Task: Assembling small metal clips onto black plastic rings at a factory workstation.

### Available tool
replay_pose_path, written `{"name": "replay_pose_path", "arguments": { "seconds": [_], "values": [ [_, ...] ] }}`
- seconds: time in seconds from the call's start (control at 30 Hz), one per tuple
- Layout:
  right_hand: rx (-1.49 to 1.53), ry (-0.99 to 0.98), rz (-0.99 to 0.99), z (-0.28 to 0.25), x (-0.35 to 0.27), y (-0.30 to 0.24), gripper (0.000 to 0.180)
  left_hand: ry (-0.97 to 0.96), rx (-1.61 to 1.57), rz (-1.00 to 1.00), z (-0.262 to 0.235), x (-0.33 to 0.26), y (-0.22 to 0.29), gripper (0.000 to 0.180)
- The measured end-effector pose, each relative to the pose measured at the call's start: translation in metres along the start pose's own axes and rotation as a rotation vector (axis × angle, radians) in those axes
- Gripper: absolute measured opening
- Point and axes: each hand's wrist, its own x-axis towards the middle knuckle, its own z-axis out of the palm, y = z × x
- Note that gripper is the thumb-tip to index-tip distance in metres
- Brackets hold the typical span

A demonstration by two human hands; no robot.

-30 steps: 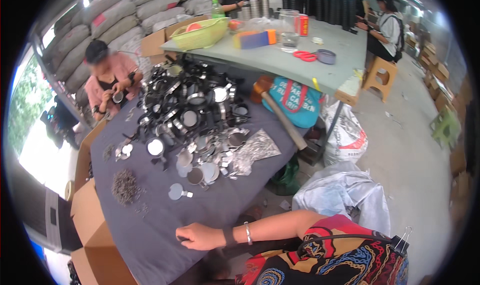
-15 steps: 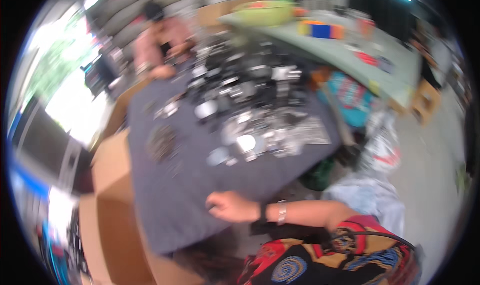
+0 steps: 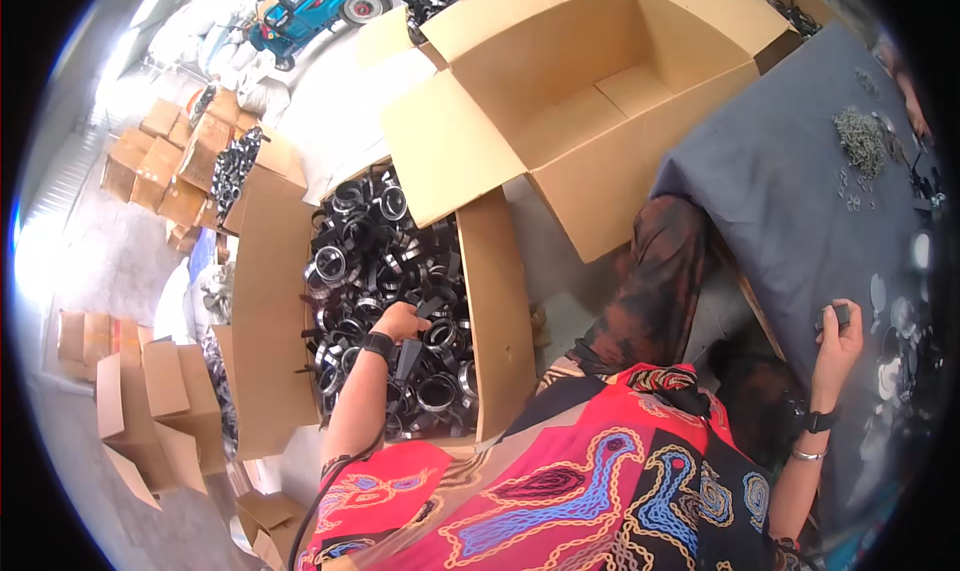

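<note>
My left hand (image 3: 402, 323) reaches into a cardboard box (image 3: 500, 311) heaped with black ring-shaped parts (image 3: 345, 263), many with shiny metal rims and flat handles. Its fingers are closed on a black part with a flat handle (image 3: 408, 359); the rest of that part blends into the heap. Off to the right, at the edge of the cloth-covered table (image 3: 740, 161), my right hand (image 3: 842, 339) pinches a small dark blocky piece (image 3: 833, 318) between thumb and fingers.
A big open carton (image 3: 560, 81) stands ahead, between the parts box and the table. On the table lie a pile of small metal bits (image 3: 862, 141) and clear round discs (image 3: 878, 293). Stacked cartons (image 3: 165, 171) and a blue three-wheeler (image 3: 320, 6) are farther left.
The view has swung left and down from the table to the boxes. My left hand now shows inside the parts box. My right hand remains by the table edge, holding the small dark piece.
</note>
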Motion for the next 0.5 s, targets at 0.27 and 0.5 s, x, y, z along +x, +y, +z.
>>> {"name": "replay_pose_path", "arguments": {
  "seconds": [0.27, 0.5],
  "values": [
    [-0.062, 0.045, 0.011, -0.009, -0.011, 0.001, 0.009, 0.946, -0.139, -0.008, -0.045, 0.032, -0.015, 0.03],
    [-0.012, 0.055, 0.007, -0.013, -0.008, 0.001, 0.006, 1.083, -0.377, 0.0, -0.115, 0.095, -0.141, 0.066]
  ]
}}
